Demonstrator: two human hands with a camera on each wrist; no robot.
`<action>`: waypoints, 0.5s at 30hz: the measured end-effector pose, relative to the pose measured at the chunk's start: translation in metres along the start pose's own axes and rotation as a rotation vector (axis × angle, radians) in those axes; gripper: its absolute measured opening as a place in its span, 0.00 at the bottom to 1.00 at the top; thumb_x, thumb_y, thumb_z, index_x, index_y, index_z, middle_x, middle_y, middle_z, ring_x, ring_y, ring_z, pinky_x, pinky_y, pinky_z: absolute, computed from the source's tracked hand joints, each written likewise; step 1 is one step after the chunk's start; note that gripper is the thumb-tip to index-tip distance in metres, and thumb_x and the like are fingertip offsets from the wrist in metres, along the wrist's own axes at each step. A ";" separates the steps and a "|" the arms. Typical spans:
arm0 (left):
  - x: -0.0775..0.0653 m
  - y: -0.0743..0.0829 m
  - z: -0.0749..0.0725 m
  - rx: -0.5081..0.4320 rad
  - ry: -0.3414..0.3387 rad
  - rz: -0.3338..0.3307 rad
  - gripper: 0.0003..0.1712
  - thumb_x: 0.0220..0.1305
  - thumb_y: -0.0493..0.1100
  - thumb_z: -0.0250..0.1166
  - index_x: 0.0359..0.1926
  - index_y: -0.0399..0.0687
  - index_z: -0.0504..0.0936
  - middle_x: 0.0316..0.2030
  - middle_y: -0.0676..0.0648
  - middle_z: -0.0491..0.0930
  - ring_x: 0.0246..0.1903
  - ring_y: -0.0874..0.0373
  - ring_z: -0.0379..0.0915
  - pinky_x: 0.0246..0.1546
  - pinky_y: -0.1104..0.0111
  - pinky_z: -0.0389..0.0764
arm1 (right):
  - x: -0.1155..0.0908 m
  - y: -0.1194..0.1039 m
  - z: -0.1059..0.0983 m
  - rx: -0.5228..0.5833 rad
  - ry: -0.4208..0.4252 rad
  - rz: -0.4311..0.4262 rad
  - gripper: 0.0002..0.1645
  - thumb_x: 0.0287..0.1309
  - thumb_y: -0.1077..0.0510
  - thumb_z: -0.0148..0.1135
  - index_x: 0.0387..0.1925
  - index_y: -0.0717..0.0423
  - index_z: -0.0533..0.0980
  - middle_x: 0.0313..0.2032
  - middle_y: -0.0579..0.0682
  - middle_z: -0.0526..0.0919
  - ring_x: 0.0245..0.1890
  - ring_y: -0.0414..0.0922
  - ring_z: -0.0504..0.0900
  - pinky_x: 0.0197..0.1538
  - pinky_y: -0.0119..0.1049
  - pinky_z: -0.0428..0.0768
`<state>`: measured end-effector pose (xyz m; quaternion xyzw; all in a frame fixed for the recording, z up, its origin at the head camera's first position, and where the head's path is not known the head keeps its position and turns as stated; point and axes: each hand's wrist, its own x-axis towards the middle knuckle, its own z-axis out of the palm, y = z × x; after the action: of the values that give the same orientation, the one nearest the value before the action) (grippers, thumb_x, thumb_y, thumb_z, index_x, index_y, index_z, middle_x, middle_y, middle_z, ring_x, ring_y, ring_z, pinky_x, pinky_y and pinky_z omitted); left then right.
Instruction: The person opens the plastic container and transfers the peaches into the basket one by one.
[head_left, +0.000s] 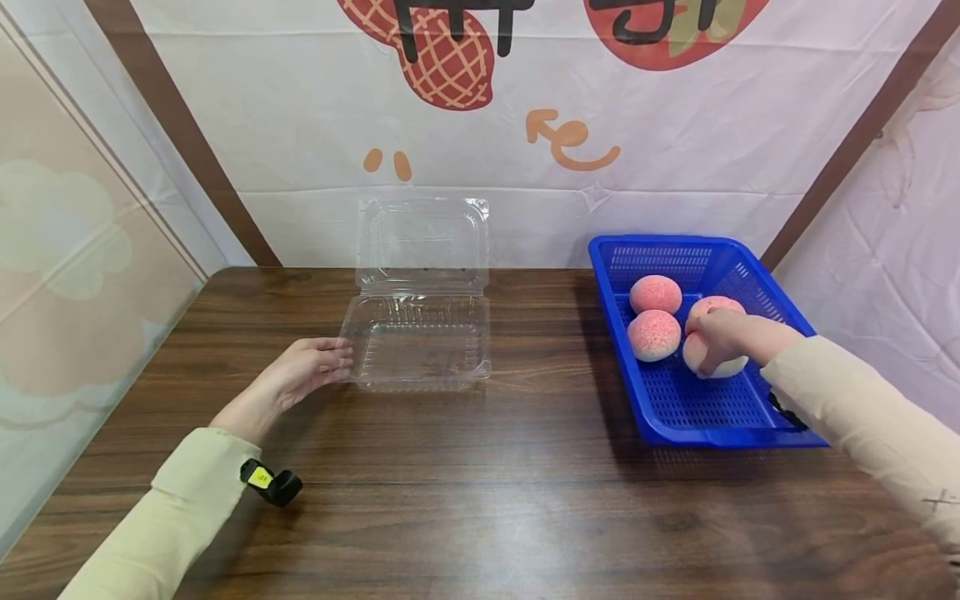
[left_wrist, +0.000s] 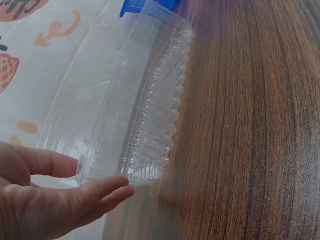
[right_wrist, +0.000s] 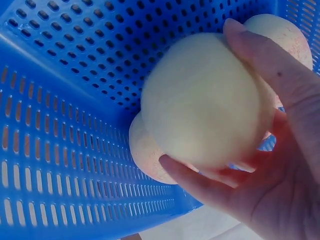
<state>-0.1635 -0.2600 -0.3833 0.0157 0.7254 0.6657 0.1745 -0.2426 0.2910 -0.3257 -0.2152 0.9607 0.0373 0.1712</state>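
Observation:
A clear plastic clamshell container (head_left: 420, 385) sits on the table with its lid (head_left: 423, 242) raised at the back. My left hand (head_left: 311, 371) holds its left edge; in the left wrist view the thumb meets the rim and the fingers lie against the side wall. Inside the blue basket (head_left: 632, 400), my right hand (head_left: 725, 332) grips a pink-and-cream peach (right_wrist: 205, 100), thumb on one side and fingers on the other. Two more peaches, one behind (head_left: 656, 295) and one in front (head_left: 654, 336), lie to its left. Another peach (head_left: 717, 303) shows partly behind the right hand.
The dark wood table (head_left: 465, 492) carries the container left of centre and the basket on the right. A printed cloth backdrop (head_left: 525, 225) rises at the table's back edge. More cloth hangs at both sides.

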 end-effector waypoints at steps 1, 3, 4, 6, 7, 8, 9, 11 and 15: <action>0.000 0.000 0.000 0.000 0.000 0.000 0.31 0.63 0.26 0.38 0.63 0.17 0.36 0.64 0.21 0.39 0.63 0.34 0.39 0.46 0.77 0.73 | 0.000 0.000 0.000 -0.007 -0.011 0.000 0.31 0.35 0.54 0.75 0.43 0.64 0.74 0.34 0.55 0.79 0.36 0.52 0.75 0.45 0.54 0.74; 0.000 0.000 0.000 -0.001 0.001 -0.003 0.31 0.63 0.26 0.38 0.63 0.18 0.36 0.64 0.22 0.39 0.63 0.34 0.40 0.47 0.77 0.73 | -0.001 0.000 -0.002 -0.020 -0.034 0.008 0.29 0.37 0.55 0.74 0.42 0.64 0.74 0.33 0.54 0.79 0.33 0.50 0.74 0.45 0.53 0.75; 0.000 0.000 0.000 0.001 0.001 -0.003 0.31 0.63 0.27 0.38 0.63 0.18 0.36 0.64 0.22 0.39 0.63 0.34 0.40 0.47 0.77 0.73 | -0.002 0.001 -0.002 -0.020 -0.041 0.016 0.28 0.38 0.55 0.73 0.42 0.64 0.74 0.32 0.53 0.79 0.32 0.49 0.74 0.45 0.53 0.75; 0.000 0.000 0.000 0.008 0.007 -0.004 0.31 0.63 0.27 0.39 0.63 0.18 0.37 0.64 0.22 0.40 0.63 0.36 0.44 0.46 0.77 0.73 | -0.003 0.001 -0.003 -0.014 -0.046 0.027 0.27 0.38 0.56 0.73 0.41 0.64 0.73 0.32 0.54 0.79 0.32 0.48 0.73 0.44 0.52 0.75; 0.000 0.000 0.000 0.012 0.010 -0.004 0.31 0.63 0.27 0.39 0.63 0.18 0.38 0.64 0.22 0.41 0.62 0.38 0.47 0.46 0.77 0.73 | -0.004 0.001 -0.004 -0.024 -0.044 0.021 0.27 0.38 0.56 0.73 0.40 0.64 0.72 0.32 0.54 0.78 0.32 0.48 0.73 0.43 0.51 0.75; 0.000 -0.001 0.000 0.015 0.012 -0.003 0.31 0.63 0.27 0.40 0.63 0.18 0.38 0.63 0.22 0.41 0.60 0.41 0.51 0.45 0.77 0.73 | -0.005 0.001 -0.004 -0.020 -0.045 0.025 0.27 0.39 0.57 0.73 0.40 0.64 0.72 0.32 0.54 0.78 0.32 0.48 0.73 0.43 0.51 0.75; 0.000 -0.001 0.000 0.018 0.014 -0.002 0.31 0.63 0.27 0.40 0.63 0.18 0.39 0.63 0.22 0.42 0.59 0.44 0.55 0.45 0.77 0.73 | -0.005 0.001 -0.005 -0.014 -0.046 0.029 0.26 0.39 0.57 0.73 0.40 0.64 0.72 0.32 0.54 0.78 0.32 0.49 0.73 0.43 0.51 0.75; 0.000 -0.001 -0.001 0.025 0.018 -0.001 0.32 0.63 0.27 0.41 0.63 0.18 0.40 0.63 0.21 0.43 0.54 0.52 0.62 0.45 0.78 0.73 | -0.006 0.001 -0.006 -0.034 -0.048 0.017 0.25 0.40 0.57 0.73 0.38 0.63 0.72 0.30 0.52 0.77 0.31 0.48 0.71 0.41 0.48 0.74; 0.000 -0.002 -0.002 0.028 0.026 -0.006 0.33 0.62 0.27 0.43 0.63 0.18 0.41 0.63 0.22 0.44 0.46 0.64 0.66 0.43 0.79 0.73 | -0.005 0.000 -0.007 -0.054 -0.040 -0.004 0.23 0.43 0.56 0.71 0.39 0.63 0.72 0.27 0.48 0.74 0.28 0.46 0.70 0.39 0.45 0.75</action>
<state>-0.1631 -0.2617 -0.3849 0.0073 0.7369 0.6551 0.1666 -0.2409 0.2922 -0.3171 -0.2208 0.9553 0.0673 0.1845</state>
